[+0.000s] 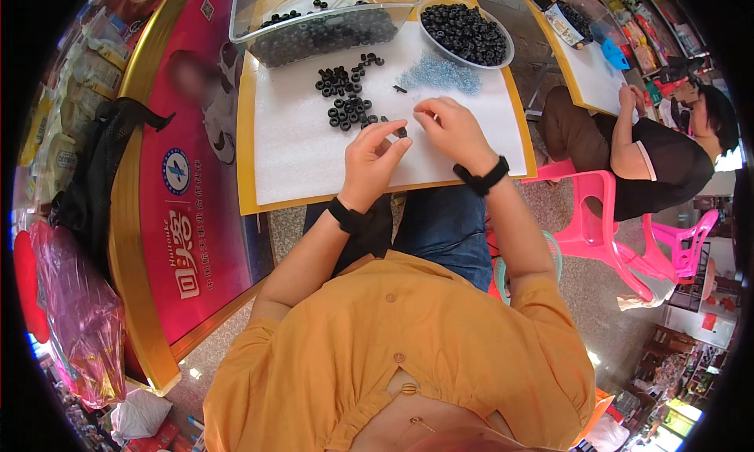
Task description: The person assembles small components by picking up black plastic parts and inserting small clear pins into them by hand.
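My left hand (367,163) is over the white work surface (294,165), thumb and fingers pinched on a small black plastic part (401,132). Just to its right, my right hand (455,131) has thumb and forefinger pressed together; whatever is between them is too small to make out. Beyond my left hand lies a loose group of black ring-shaped parts (344,113). Tiny pale-blue translucent pieces (441,73) are spread beyond my right hand. A lone small black piece (400,89) rests between these two groups.
A clear plastic box (330,40) of black parts stands at the far left, and a round bowl (510,55) heaped with black parts at the far right. A pink-red panel (188,216) flanks the left. To the right are a pink plastic chair (585,208) and a seated person (628,150).
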{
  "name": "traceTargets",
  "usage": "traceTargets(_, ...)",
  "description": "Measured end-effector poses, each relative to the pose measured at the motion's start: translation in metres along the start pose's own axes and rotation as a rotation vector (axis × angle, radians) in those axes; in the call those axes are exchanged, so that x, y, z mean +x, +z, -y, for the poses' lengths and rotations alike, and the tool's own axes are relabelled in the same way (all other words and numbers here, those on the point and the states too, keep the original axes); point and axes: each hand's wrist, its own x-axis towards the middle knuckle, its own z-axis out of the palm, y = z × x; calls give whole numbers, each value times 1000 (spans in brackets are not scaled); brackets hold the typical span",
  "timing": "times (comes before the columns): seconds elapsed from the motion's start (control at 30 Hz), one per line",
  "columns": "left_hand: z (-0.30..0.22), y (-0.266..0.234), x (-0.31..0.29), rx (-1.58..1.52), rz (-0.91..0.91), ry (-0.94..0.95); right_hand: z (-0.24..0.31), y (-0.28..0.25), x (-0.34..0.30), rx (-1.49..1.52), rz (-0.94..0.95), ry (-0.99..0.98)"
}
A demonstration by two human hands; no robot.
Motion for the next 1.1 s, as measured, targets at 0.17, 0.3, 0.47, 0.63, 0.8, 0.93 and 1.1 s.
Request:
traceTargets(0.17, 5, -1, 0, -44, 6, -39, -13, -2, 35, -610, -13, -356)
traceTargets(0.3, 2, 0, 1, -23, 13, -48, -18, -2, 45, -685, 40, -334)
traceTargets(0.47, 4, -1, 0, -19, 12, -65, -8, -3, 34, -379, 43, -253)
traceTargets(0.63, 3, -1, 2, 5, 3, -55, 35, -8, -4, 278, 170, 200)
traceTargets(0.8, 4, -1, 1, 11, 27, -44, 27, 3, -16, 504, 155, 172)
traceTargets(0.93, 3, 1, 0, -11, 13, -26, 27, -1, -17, 699, 232, 249)
traceTargets(1.1, 0, -1, -1, 31, 27, -21, 28, 1, -22, 884, 159, 316)
